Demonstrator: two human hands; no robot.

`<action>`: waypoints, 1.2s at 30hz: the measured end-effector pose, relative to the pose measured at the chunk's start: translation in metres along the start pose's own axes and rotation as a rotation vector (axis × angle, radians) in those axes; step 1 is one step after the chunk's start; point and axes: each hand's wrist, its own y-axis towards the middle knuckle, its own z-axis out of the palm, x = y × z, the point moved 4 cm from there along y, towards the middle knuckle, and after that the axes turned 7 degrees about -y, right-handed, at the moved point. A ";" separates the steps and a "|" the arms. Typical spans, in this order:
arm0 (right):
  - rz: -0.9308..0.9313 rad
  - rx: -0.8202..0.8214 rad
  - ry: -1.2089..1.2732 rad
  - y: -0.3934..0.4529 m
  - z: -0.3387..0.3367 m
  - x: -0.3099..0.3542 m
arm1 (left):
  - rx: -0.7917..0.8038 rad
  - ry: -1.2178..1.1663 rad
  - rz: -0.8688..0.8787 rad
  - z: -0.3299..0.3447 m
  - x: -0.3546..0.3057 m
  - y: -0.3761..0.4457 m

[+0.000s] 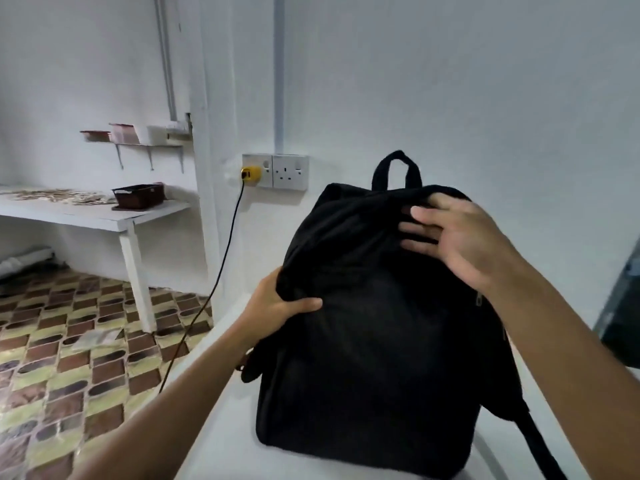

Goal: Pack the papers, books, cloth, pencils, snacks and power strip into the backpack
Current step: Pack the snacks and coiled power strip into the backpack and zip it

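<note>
Black fabric backpack point(381, 341) upright on white tabletop point(221, 427), near wall with double white socket point(290, 171); top loop handle point(397, 168) standing up. Left hand point(277, 306) gripping backpack's left upper edge, thumb curled over the fabric; right hand point(460, 237) at top right, fingers point(415, 230) straight and spread, touching the fabric, grasping nothing.
</note>
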 end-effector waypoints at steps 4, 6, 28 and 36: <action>-0.431 -0.571 -0.526 -0.040 -0.056 -0.010 | -0.040 -0.252 -0.113 -0.008 0.024 0.017; -0.285 -0.649 -0.723 -0.046 -0.076 -0.057 | -0.059 -0.332 -0.176 -0.012 0.038 0.022; -0.095 -0.507 -0.226 0.075 -0.224 -0.159 | -0.104 -0.471 0.039 0.152 0.010 0.186; 0.178 -0.446 -0.249 0.107 -0.271 -0.244 | -0.170 -0.226 -0.066 0.213 0.079 0.235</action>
